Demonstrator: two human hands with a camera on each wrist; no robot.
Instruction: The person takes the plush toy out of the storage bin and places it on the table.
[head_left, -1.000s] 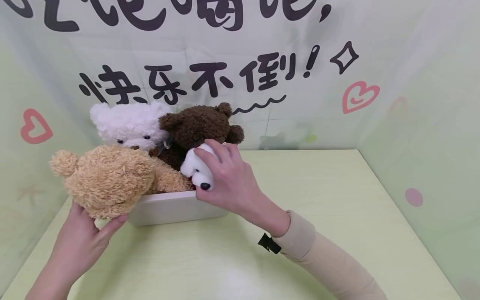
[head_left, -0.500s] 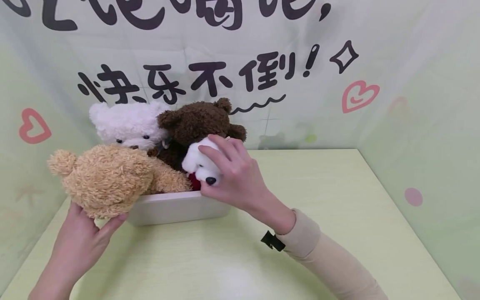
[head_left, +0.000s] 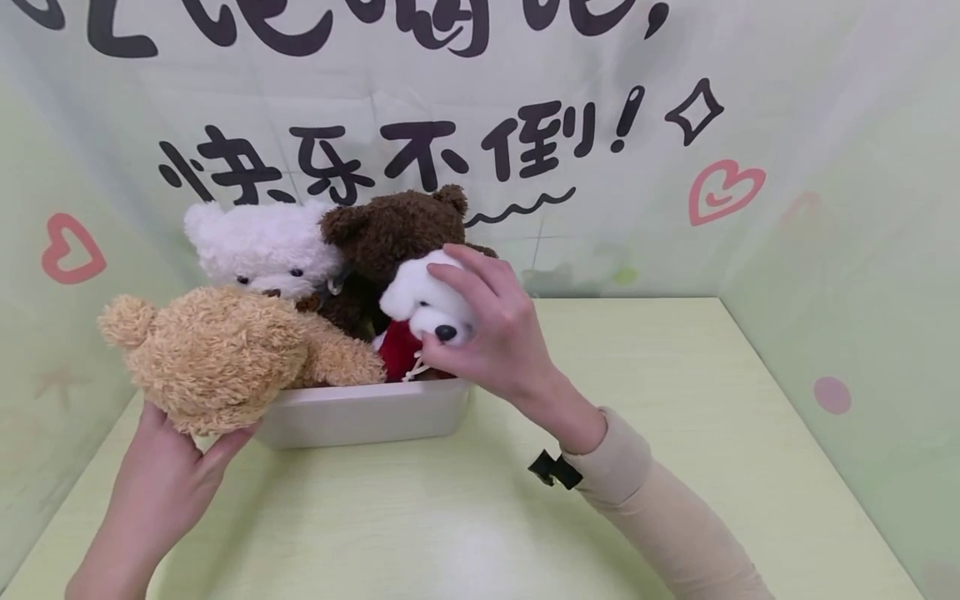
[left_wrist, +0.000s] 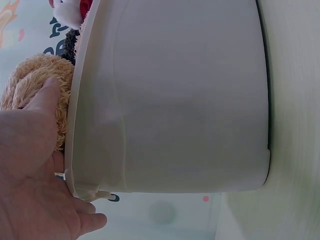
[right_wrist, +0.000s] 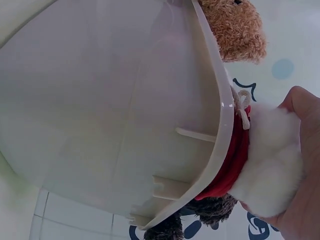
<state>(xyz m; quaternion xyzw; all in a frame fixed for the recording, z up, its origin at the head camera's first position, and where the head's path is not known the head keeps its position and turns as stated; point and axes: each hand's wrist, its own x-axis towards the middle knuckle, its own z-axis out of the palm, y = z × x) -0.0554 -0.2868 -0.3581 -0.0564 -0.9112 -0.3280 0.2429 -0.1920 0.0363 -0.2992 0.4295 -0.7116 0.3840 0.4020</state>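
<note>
Right hand (head_left: pixel 495 329) — curled, gripping white plush toy (head_left: pixel 422 292)

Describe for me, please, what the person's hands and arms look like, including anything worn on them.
The left hand and right hand are ungloved. The right sleeve is plain beige, ending in a broad cuff, with a small black piece beside it. The left forearm is bare as far as it shows.
</note>
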